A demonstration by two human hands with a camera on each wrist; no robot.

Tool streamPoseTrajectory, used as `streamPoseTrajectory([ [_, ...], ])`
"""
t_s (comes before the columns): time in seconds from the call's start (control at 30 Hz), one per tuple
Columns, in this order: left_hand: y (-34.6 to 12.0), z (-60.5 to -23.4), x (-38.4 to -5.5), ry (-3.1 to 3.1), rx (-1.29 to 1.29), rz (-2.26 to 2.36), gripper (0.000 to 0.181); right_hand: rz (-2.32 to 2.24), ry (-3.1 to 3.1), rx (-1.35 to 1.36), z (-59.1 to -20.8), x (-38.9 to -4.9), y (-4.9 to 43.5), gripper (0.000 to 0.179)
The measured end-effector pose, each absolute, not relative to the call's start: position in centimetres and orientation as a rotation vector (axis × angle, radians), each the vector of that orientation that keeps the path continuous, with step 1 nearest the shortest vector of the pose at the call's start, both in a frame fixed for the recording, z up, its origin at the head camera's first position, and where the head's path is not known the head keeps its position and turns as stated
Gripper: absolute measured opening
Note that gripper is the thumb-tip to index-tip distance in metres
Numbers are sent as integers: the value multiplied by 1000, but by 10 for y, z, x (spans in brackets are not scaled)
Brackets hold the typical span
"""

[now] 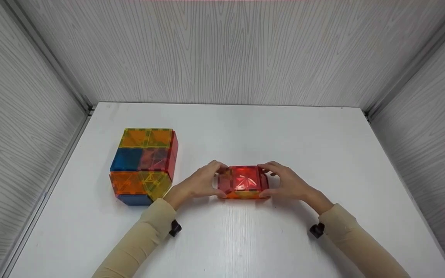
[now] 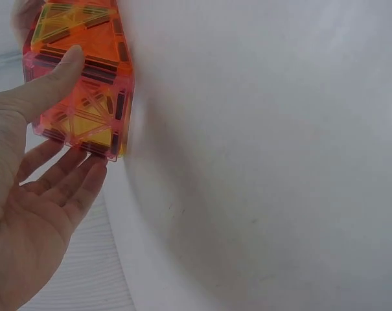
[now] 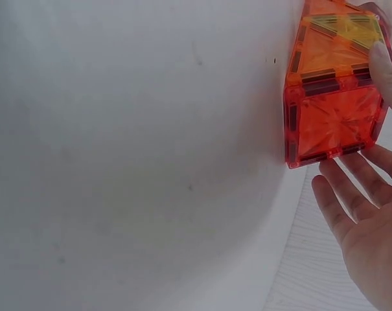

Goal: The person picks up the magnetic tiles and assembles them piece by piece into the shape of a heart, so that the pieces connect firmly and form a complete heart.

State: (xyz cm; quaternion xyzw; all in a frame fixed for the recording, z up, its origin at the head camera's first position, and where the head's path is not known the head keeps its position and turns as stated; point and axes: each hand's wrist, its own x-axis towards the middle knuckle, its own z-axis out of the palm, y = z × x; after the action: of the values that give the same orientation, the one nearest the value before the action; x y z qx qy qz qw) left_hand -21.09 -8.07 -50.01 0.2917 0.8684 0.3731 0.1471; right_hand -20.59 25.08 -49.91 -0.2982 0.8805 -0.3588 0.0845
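A small box of see-through magnetic tiles [image 1: 245, 177], red on top with orange and yellow along the near side, sits on the white table. My left hand [image 1: 201, 182] holds its left end, the thumb at the near edge and the fingers at the far edge. At the right end, my right hand [image 1: 290, 183] grips it the same way. In the left wrist view the box's pinkish end [image 2: 82, 110] shows yellow triangles through it. The right wrist view has a red square end tile [image 3: 338, 123] below an orange and yellow slanting side. Both palms stand off the end faces.
A larger block of magnetic tiles [image 1: 128, 159], in yellow, blue, red and orange, stands on the left, close to my left forearm. The white table [image 1: 303, 135] is bounded by pale wood-grain panels [image 1: 222, 54] at the back and both sides.
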Motion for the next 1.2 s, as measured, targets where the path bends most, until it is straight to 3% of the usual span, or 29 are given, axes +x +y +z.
streamPoseTrajectory([
  [0.23, -82, -502, -205, 2532, 899, 1063, 78, -1115, 2606, -890, -498, -207, 251, 80],
  [0.8, -79, -505, -190, 2689, 1085, 1003, 75, -1087, 2527, -571, -498, -217, 247, 52],
  [1.2, -72, -497, -193, 2627, 690, 1047, 87, -1156, 2531, -594, -493, -209, 247, 56],
])
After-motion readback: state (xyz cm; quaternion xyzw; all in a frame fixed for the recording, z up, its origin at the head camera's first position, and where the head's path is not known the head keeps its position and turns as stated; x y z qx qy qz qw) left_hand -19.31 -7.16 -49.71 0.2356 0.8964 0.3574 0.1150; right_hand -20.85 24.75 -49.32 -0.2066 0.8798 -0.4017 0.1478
